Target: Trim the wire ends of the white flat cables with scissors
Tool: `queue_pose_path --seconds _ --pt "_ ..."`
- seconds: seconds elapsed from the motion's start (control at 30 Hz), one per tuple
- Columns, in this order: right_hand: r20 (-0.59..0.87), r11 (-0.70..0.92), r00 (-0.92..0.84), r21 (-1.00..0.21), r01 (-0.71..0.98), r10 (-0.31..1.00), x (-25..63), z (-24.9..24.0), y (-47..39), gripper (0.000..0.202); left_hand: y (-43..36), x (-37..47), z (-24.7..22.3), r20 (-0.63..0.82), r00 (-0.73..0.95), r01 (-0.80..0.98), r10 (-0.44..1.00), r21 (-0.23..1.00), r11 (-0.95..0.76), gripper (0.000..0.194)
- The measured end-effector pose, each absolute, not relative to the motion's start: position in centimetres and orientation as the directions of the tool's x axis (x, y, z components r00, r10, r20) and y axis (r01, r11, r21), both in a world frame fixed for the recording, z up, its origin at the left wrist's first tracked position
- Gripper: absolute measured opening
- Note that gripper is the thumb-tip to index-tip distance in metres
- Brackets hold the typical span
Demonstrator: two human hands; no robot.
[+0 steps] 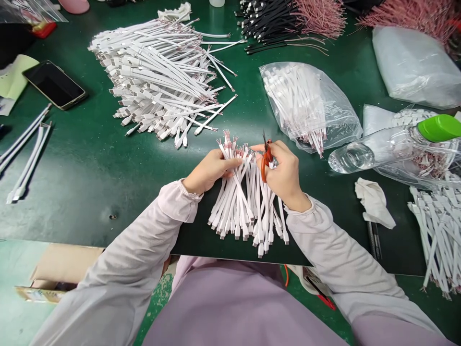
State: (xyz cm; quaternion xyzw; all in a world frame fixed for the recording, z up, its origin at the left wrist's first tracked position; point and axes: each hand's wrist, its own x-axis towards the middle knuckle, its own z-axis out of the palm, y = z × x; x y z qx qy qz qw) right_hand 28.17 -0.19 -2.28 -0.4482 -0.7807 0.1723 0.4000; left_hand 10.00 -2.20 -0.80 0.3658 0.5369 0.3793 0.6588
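Note:
A bunch of short white cables (230, 202) lies at the table's near edge, connectors toward me and frayed reddish wire ends pointing away. My left hand (212, 170) is closed on the upper part of some of these cables, thumb across them. My right hand (284, 168) holds small scissors (266, 161) with orange handles, dark blades pointing up and away; it rests over the bunch's right side, its forefinger reaching toward the wire ends. A large pile of similar white cables (162, 77) lies beyond my left hand.
Bagged white cables (295, 101), a bottle with a green cap (389, 146), crumpled tissue (374, 202) and a black pen-like object (374, 240) are to the right. A phone (54, 84) lies left. Black cables (270, 21) are at the back; more white cables (439, 235) lie far right.

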Motion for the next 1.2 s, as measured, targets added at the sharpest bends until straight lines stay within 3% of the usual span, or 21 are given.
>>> queue_pose_path --seconds 0.33,0.8,1.2 --pt "0.451 0.575 -0.357 -0.618 0.536 0.818 28.13 -2.07 -0.41 0.019 -2.22 10.31 -1.22 -0.362 0.116 -0.117 0.925 0.92 0.375 0.017" --pt "0.472 0.564 -0.316 -0.61 0.557 0.823 28.31 -2.06 -0.23 0.022 -2.17 9.97 -0.84 -0.415 0.142 -0.12 0.899 0.894 0.432 0.016" --pt "0.468 0.62 -0.407 -0.59 0.517 0.784 28.16 -2.01 -0.5 0.022 -2.15 10.15 -1.07 -0.415 0.089 -0.129 0.905 0.897 0.424 0.013"
